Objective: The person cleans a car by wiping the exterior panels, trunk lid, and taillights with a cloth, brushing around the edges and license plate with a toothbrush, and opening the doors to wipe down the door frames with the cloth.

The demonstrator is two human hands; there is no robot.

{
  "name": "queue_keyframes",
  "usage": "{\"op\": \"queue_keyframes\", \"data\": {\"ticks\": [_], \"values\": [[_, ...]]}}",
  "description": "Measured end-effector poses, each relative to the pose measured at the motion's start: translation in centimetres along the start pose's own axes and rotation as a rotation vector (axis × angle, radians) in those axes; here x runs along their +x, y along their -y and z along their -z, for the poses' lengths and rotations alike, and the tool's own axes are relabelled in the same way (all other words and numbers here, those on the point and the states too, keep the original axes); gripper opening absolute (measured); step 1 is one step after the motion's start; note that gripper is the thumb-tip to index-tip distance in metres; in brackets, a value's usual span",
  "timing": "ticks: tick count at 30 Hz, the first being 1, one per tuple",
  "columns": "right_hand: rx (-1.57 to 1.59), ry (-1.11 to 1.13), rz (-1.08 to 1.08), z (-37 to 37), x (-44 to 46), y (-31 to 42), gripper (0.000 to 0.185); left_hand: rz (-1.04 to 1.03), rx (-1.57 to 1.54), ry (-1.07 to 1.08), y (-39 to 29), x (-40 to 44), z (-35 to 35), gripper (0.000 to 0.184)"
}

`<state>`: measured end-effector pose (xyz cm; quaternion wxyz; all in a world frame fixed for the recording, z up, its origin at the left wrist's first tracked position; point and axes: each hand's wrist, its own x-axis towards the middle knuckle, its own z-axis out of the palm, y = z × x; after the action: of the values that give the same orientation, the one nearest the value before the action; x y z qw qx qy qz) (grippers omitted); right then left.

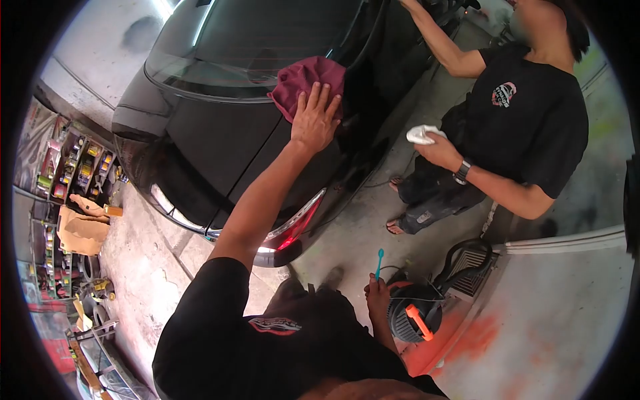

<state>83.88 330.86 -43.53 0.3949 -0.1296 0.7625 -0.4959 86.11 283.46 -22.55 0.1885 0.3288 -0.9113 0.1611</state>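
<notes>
My left hand (313, 123) lies with its fingers spread on a bunched maroon cloth (308, 80), pressing it against the rear of a black car (223, 133), just below the rear window. Down by my body, my right hand (377, 297) is closed around a thin teal stick-like tool (380, 263), whose tip points upward. The tool is too small to name with certainty. Part of the maroon cloth is hidden under my left palm.
A co-worker (527, 120) stands beside the car at the right, holding a white cloth (425, 135). A black vacuum-like machine (403, 319) with an orange handle and hose stands near my right hand. Shelves of cans (83, 167) and cardboard (83, 230) are at the left.
</notes>
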Motion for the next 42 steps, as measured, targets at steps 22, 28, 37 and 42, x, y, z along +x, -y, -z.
{"op": "queue_keyframes", "data": {"ticks": [22, 28, 37, 42], "values": [[-0.047, 0.184, 0.057, -3.3, 2.4, 4.9, 0.033, 0.144, -0.141, 0.022, 4.5, -17.2, 9.9, 0.056], [-0.096, 0.263, 0.008, -4.0, 2.7, 5.0, 0.036, 0.013, -0.163, 0.037, 2.2, -14.7, 6.7, 0.059], [-0.078, 0.206, 0.047, -3.7, 1.5, 4.8, 0.035, 0.248, -0.08, -0.05, 11.8, -8.5, 4.4, 0.049], [-0.065, 0.136, 0.002, -2.4, -0.3, 3.5, 0.035, 0.382, 0.029, -0.17, 23.7, -10.2, -0.3, 0.036]]}}
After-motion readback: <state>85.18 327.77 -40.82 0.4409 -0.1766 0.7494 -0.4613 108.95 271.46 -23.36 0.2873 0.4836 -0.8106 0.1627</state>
